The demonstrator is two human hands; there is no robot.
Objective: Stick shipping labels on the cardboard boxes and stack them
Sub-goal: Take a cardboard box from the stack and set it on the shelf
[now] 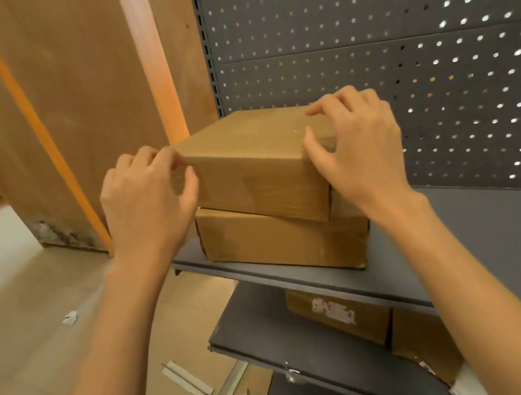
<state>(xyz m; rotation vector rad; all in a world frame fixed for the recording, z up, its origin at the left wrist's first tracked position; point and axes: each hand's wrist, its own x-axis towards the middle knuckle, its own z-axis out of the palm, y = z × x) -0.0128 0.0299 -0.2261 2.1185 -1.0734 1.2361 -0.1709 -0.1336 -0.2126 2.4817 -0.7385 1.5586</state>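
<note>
Two plain brown cardboard boxes stand stacked at the left end of a grey metal shelf. The upper box rests on the lower box, shifted slightly back and to the left. My left hand curls around the upper box's near left corner, fingertips touching it. My right hand clasps its right side, thumb on the front edge and fingers on the top. No label shows on the faces of either stacked box that I can see.
A dark pegboard backs the shelf. On the lower shelf sit more cardboard boxes, one bearing a label. Metal strips lie on the tan floor below. A wooden panel stands to the left.
</note>
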